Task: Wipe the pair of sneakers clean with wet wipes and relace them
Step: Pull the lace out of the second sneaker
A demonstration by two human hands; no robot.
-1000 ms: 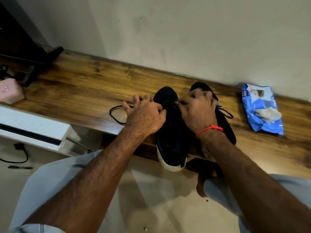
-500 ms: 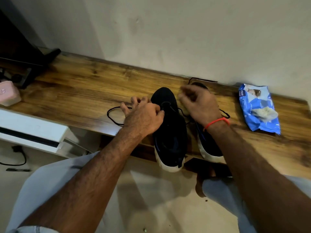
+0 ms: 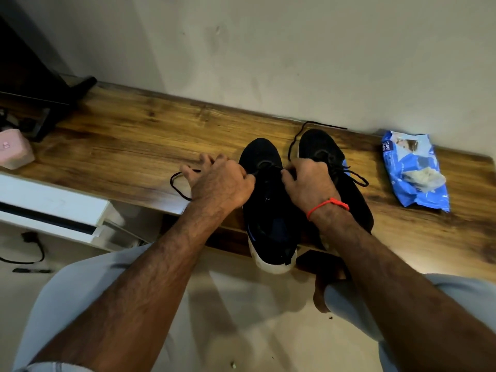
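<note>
Black lace, both hands pinching

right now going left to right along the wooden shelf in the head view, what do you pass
pink box → loose lace loop → left hand → left sneaker → right hand → right sneaker → blue wet wipes pack

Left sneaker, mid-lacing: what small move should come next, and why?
Probably draw the lace taut through the eyelets. Both hands pinch it at the front of the left sneaker, the left hand on one side, the right hand on the other, while a slack loop lies on the shelf beside the left hand. Which eyelet comes next is hidden.
</note>
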